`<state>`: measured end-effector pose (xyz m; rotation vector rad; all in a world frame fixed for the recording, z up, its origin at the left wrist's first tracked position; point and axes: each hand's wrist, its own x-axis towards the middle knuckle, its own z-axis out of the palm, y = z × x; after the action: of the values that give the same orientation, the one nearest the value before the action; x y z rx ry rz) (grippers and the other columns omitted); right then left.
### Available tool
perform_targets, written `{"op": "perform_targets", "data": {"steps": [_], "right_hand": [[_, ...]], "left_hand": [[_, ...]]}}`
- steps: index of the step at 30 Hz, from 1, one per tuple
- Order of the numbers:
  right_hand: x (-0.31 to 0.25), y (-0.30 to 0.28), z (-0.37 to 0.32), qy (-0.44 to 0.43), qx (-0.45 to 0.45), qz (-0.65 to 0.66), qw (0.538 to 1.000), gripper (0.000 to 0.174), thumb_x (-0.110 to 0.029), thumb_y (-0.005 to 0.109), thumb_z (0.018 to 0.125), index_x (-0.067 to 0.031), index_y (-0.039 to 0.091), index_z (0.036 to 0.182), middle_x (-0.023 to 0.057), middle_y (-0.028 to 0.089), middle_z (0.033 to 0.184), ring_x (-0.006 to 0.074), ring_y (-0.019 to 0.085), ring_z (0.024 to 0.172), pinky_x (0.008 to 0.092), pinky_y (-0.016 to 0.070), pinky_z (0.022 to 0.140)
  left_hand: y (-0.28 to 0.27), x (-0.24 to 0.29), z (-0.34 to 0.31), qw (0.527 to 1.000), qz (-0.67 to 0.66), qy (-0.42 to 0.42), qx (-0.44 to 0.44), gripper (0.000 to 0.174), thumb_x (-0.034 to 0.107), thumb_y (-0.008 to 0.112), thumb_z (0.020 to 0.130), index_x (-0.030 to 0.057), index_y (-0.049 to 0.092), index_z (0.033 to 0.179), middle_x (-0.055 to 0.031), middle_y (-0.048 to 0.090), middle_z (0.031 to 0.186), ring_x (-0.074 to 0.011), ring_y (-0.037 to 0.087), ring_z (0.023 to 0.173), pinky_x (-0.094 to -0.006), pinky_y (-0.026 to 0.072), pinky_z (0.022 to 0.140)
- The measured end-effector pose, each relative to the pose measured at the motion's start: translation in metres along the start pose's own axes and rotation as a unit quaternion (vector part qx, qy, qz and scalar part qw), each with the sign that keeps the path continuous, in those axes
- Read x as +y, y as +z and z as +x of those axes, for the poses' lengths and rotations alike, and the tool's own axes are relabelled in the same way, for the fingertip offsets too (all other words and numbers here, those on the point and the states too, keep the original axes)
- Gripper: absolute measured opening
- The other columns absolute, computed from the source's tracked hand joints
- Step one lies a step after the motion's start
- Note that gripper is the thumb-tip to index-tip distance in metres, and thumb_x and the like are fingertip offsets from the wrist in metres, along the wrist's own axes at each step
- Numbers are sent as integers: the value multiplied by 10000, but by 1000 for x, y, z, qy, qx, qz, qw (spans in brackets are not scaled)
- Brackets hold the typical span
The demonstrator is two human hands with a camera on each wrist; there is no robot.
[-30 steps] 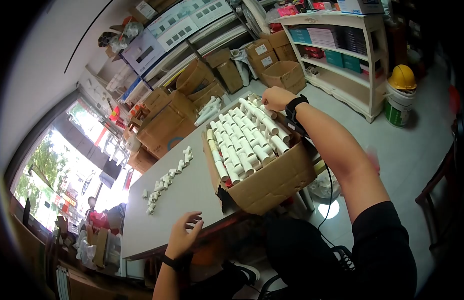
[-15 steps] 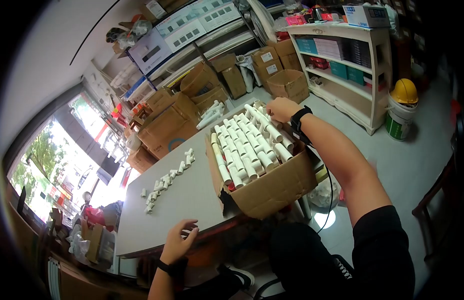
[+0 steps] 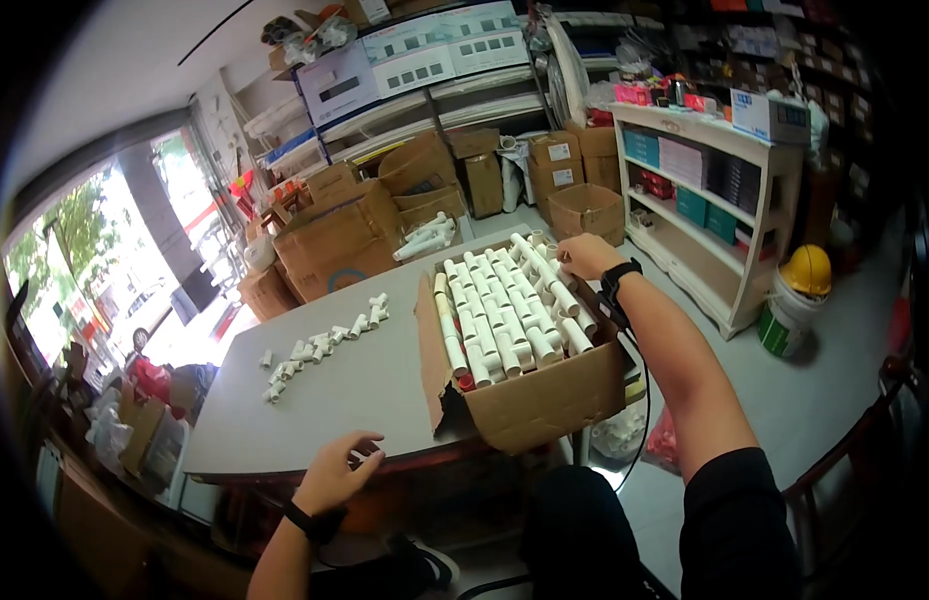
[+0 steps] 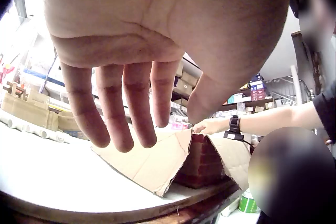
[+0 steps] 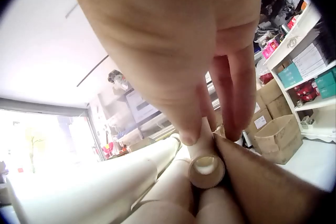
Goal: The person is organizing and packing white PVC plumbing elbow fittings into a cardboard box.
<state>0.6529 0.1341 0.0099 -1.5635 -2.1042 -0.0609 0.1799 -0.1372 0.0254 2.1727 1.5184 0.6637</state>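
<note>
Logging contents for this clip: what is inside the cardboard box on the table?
The box holds rows of white fittings, with something red at the near left corner; the right hand pinches one fitting. Whatever lies beneath them is covered.

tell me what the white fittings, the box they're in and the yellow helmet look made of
White fittings: probably hard plastic, smooth with a slight sheen, judging by the even white and clean round ends.
Box: cardboard, matt brown, with creases and a ragged torn edge.
Yellow helmet: likely moulded plastic, smooth, from its evenly coloured dome.
</note>
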Motion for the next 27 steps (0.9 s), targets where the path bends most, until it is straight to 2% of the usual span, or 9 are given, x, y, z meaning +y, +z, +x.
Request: {"op": "perform_targets", "data": {"steps": [6,8,12,15,19,20,23,26,27], "right_hand": [[0,-4,2,-37,-7,-11,999,222,-192,709,780,-67,712,962,129,720,919,298,688,860,375,538,789],[-4,-7,-2,-14,-8,14,1000,207,-198,710,755,-96,722,935,116,719,939,318,671,909,402,530,828],[-1,-7,0,-4,-22,3,1000,236,-210,705,766,-90,724,969,115,723,958,295,686,908,385,533,836],[-3,-8,0,7,-38,0,999,254,-238,697,779,-87,724,980,124,719,981,315,676,932,388,523,844],[0,-2,2,-18,-32,-30,999,286,-256,689,806,-60,715,1012,120,721,956,269,687,909,356,524,813],[5,0,5,-4,-67,-12,998,367,-271,685,826,-63,672,1128,141,708,1047,281,672,1002,360,511,878],[-10,-15,-1,-31,-73,-34,996,495,-274,663,863,-63,557,1298,186,614,1263,318,586,1174,383,459,982],[-37,-40,-2,-66,-34,-64,995,396,-263,649,870,-36,631,1194,193,631,1202,339,591,1133,394,458,976],[-61,-53,-7,-32,-26,-23,999,319,-254,627,884,-15,675,1089,196,655,1129,348,607,1077,410,469,936]], "left_hand": [[-3,-4,-3,1000,7,16,5,294,207,645,890,42,632,1132,-124,688,908,-249,669,815,-342,534,733],[-4,-3,-3,1000,9,15,2,298,233,646,886,43,635,1115,-133,685,916,-275,664,842,-360,529,759],[-3,-7,-8,1000,14,25,8,289,253,642,886,54,640,1096,-138,684,929,-292,662,867,-379,521,779],[-6,-8,-13,999,25,26,14,295,270,626,891,57,635,1095,-140,685,936,-317,656,873,-401,518,783],[-8,-15,-21,999,22,34,33,298,289,604,899,60,632,1088,-150,686,941,-330,651,895,-416,510,802],[-9,-18,-22,999,22,31,32,298,290,604,899,60,632,1086,-152,685,942,-330,650,899,-419,509,803],[-6,-31,-23,998,21,35,43,302,301,609,893,65,631,1081,-155,684,941,-337,647,900,-431,505,798],[-5,-43,-24,997,37,39,55,291,290,602,893,71,630,1083,-150,683,932,-341,645,888,-437,502,785],[-8,-44,-25,998,35,29,40,284,283,599,888,72,634,1075,-151,682,933,-345,643,891,-442,501,782]]}}
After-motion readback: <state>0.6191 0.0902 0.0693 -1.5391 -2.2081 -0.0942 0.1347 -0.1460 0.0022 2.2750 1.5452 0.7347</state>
